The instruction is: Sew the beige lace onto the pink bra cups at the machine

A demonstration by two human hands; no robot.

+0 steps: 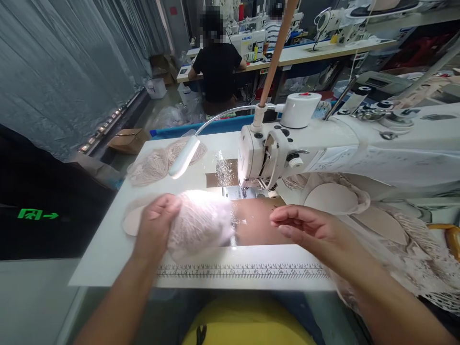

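My left hand (pixel 157 220) is closed on the left edge of a pale lace bra cup (pixel 201 221), holding it over the white table. The cup is blurred and brightly lit. To the right, my right hand (pixel 305 225) is bent with its fingers curled above the brown plate (pixel 260 223). A small dark tip shows by its fingertips; what it belongs to is hidden. The sewing machine (pixel 251 155) stands just behind, its needle area (pixel 246 191) beyond the cup. Under my left wrist's far side lies a beige cup pad (pixel 132 221).
More lace cups (pixel 154 167) lie at the table's back left, under a lamp (pixel 184 157). Cup pads (pixel 332 198) and lace pieces (pixel 420 244) are piled at right. A ruler strip (pixel 244 271) runs along the front edge. A person (pixel 218 72) sits at another table behind.
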